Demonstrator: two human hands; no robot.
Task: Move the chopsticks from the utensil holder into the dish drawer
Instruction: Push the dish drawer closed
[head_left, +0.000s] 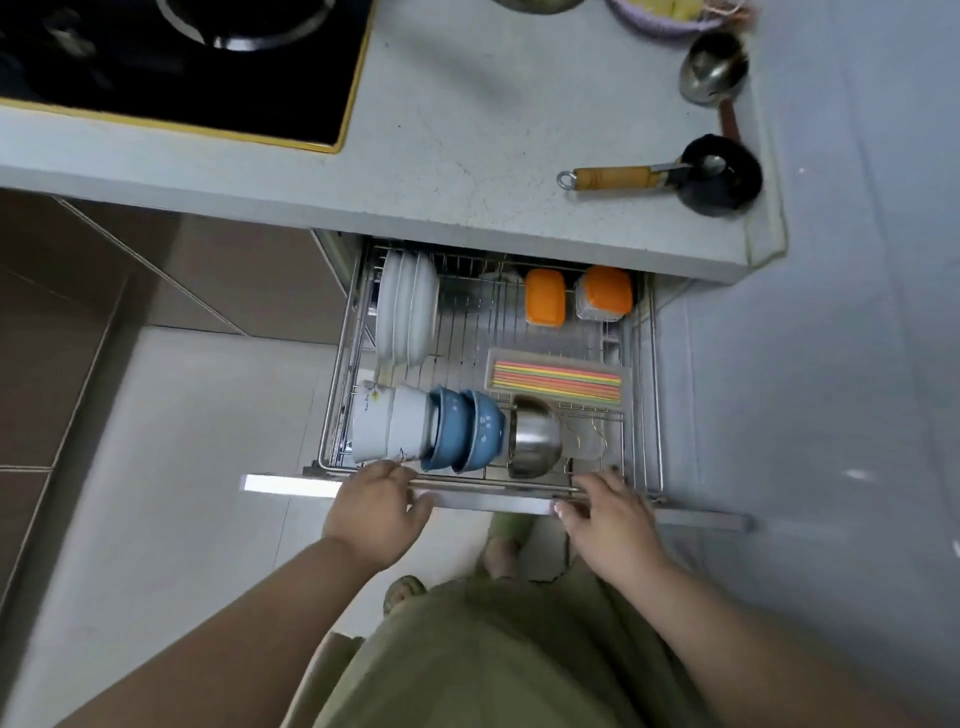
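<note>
The wire dish drawer stands pulled out below the countertop. Several coloured chopsticks lie flat in a clear tray at the drawer's right side. My left hand rests on the drawer's front edge, fingers curled over the rail. My right hand lies on the same front edge further right, fingers spread on it. Neither hand carries chopsticks. No utensil holder shows in this view.
In the drawer stand white plates, white and blue bowls, a steel bowl and two orange-lidded containers. On the counter lie a black pot brush and a ladle. A hob sits at left.
</note>
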